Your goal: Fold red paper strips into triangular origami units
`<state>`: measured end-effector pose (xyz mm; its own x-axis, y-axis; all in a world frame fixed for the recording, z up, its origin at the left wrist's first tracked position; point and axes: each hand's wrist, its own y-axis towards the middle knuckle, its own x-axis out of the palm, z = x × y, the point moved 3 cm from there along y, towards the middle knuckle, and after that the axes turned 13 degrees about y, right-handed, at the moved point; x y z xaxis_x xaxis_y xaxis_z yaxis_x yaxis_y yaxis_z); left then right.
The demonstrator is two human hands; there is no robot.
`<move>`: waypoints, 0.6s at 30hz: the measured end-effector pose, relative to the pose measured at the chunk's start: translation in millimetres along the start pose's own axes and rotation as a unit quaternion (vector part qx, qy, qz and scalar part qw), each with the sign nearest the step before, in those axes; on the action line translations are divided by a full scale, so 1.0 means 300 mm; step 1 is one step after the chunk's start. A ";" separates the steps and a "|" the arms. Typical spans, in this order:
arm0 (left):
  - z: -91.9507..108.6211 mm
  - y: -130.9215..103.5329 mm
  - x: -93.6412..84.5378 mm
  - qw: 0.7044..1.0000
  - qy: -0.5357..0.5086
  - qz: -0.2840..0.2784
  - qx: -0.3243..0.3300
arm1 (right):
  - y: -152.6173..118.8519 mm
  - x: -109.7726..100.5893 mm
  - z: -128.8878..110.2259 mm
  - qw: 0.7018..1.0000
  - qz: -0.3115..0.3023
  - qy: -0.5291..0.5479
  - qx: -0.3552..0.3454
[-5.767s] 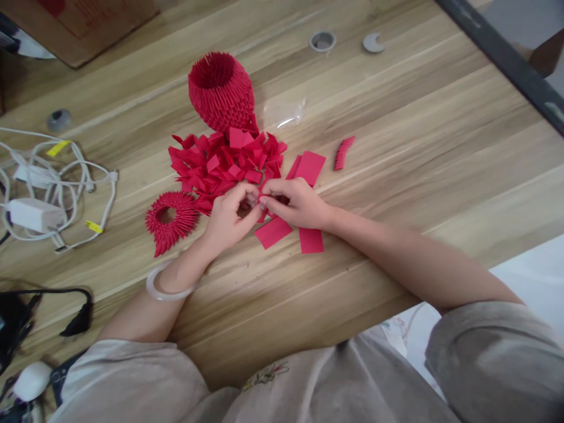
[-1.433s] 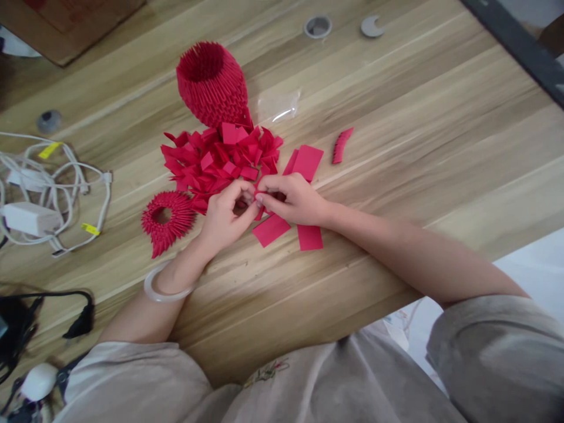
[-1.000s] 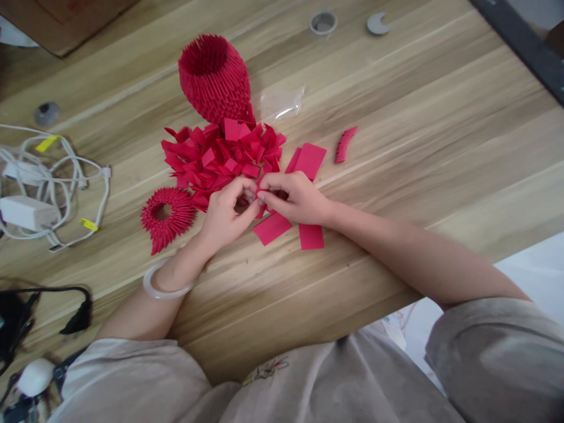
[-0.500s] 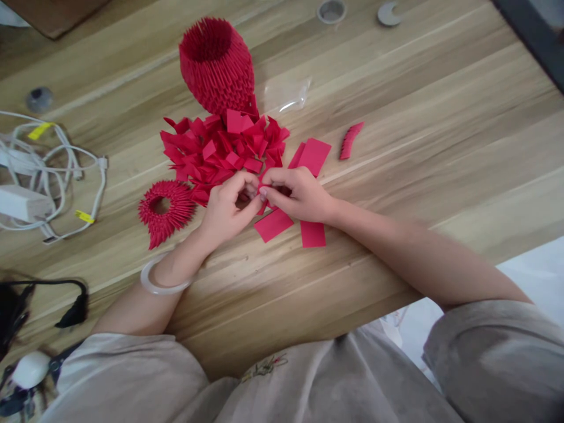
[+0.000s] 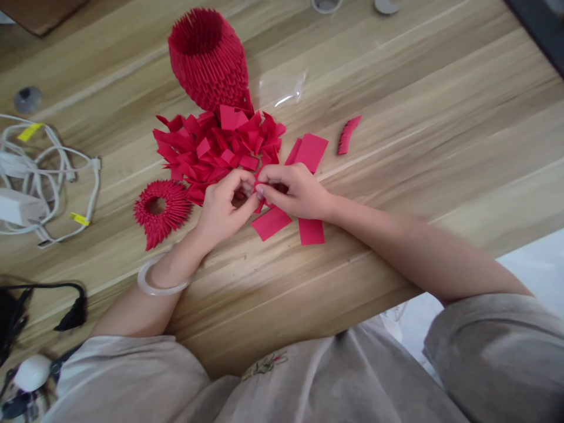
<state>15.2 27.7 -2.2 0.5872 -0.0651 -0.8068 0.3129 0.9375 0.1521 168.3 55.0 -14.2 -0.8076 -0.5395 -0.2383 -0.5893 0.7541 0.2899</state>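
Note:
Between my two hands a small piece of red paper is pinched at the fingertips, partly hidden by the fingers. My left hand holds its left side, and my right hand grips it from the right. Flat red paper strips lie beside and under my right hand. Just beyond my hands is a heap of folded red paper pieces. A tall round body of interlocked red pieces stands behind the heap. To the left lies a red ring with a pointed end.
A short row of joined red pieces lies to the right, and a clear plastic bag behind. White cables with a white adapter are at the left, a black plug nearer. A dark edge crosses the top right.
The view has shifted slightly, so the objects on the table sit a little further left and mostly higher. Both hands keep their pinch on the paper, with barely any finger movement.

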 end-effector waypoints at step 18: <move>-0.008 -0.001 0.004 1.000 -0.003 0.000 -0.001 | 0.001 -0.001 0.004 1.000 -0.003 -0.011 -0.001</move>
<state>14.0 28.0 -4.6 0.5918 -0.0682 -0.8032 0.3125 0.9379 0.1506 168.5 55.9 -15.2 -0.8028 -0.5360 -0.2613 -0.5949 0.7495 0.2903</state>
